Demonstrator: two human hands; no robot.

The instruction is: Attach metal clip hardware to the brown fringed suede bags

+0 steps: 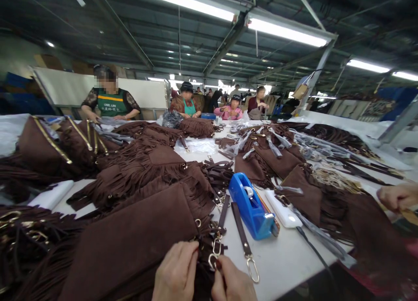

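A brown fringed bag (130, 240) lies flat before me, gold rings along its right side. My left hand (176, 270) is closed at the bag's right edge, thumb and fingers pinched together; what sits between the fingertips is hidden. Close beside it, my right hand (233, 281) pinches a gold snap hook (213, 262) with a bit of brown strap at its end. Another gold clasp (217, 245) hangs just above that hook. To the right of my hands, a short brown wrist strap (241, 231) with an oval gold clasp rests on the white table (277, 259).
A blue tape dispenser (251, 209) stands right of the straps, next to a white power bank-like block (283, 208) with a black cable. Brown fringed bags (153, 157) pile up at left and right. A co-worker's hand (398, 198) is at far right; several people work across the table.
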